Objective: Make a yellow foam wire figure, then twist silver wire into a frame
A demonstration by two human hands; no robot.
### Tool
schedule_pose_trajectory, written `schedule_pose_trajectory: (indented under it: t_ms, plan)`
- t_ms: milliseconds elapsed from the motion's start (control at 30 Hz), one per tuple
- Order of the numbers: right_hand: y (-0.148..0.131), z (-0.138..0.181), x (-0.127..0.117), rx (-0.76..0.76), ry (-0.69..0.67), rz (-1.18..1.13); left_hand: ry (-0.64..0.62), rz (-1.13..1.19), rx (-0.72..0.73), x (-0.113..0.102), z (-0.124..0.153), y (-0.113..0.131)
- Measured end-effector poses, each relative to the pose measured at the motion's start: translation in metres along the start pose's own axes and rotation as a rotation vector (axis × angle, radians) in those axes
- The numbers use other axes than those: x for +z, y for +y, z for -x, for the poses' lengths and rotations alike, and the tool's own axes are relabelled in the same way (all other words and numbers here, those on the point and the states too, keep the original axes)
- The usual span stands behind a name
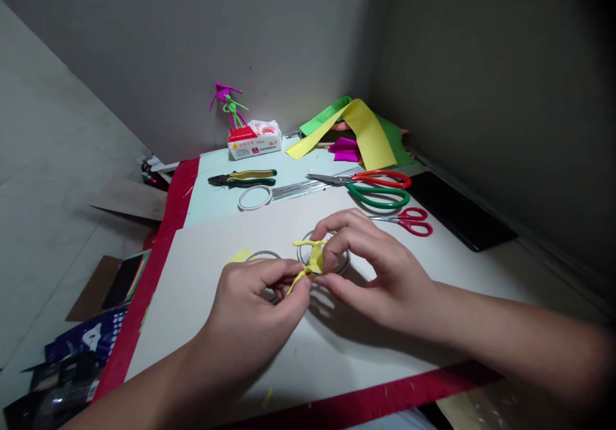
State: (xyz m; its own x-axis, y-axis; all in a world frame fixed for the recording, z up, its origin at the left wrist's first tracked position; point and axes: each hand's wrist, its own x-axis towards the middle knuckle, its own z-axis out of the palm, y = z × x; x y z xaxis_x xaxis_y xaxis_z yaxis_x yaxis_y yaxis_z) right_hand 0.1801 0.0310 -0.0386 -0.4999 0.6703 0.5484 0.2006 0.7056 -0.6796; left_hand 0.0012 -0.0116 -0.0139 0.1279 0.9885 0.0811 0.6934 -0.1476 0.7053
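Observation:
A small yellow paper-wrapped figure [316, 257] with thin limbs is held between my hands above the table. My left hand [262, 295] pinches a lower limb between thumb and fingers. From the other side, the bent fingers of my right hand [368, 260] close on the figure's body, the thumb lying beneath. One arm of the figure sticks out to the left. Behind it sits a clear round ring or dish [342, 264], partly hidden. A grey ring [264, 254] and a yellow scrap [238, 257] show behind my left hand.
Beyond my hands lie pliers [243, 178], a white tape roll [255, 197], thin wires [298, 189], large scissors [380, 186] and small red scissors [414, 221]. A black phone [457, 208] lies right. Purple and green figures [230, 103] stand at a small box [255, 142] near coloured paper [368, 131].

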Motion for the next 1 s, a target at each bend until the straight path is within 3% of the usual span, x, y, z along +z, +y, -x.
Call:
schedule_pose_trajectory:
  t_ms: [133,367,700,833,1000]
  plan:
    - [-0.0015,-0.0005,-0.0006,-0.038,-0.014,0.012,0.002,0.018,-0.003,-0.0003,-0.0001,0.0002]
    - [0.003,-0.002,0.0003,-0.018,0.09,0.056,0.017,-0.029,0.028,0.001,0.0001,-0.0012]
    - [0.0048,0.0001,0.0026,0.021,0.079,0.043,0.062,-0.023,0.077,0.0025,0.002,-0.0022]
    - [0.0037,-0.0002,0.0005,-0.062,0.038,0.035,0.027,0.081,-0.004,0.0007,0.0003,0.0002]
    - [0.0007,0.0002,-0.0009,-0.07,0.039,0.014,-0.154,0.344,-0.2,-0.0015,-0.0019,-0.0002]
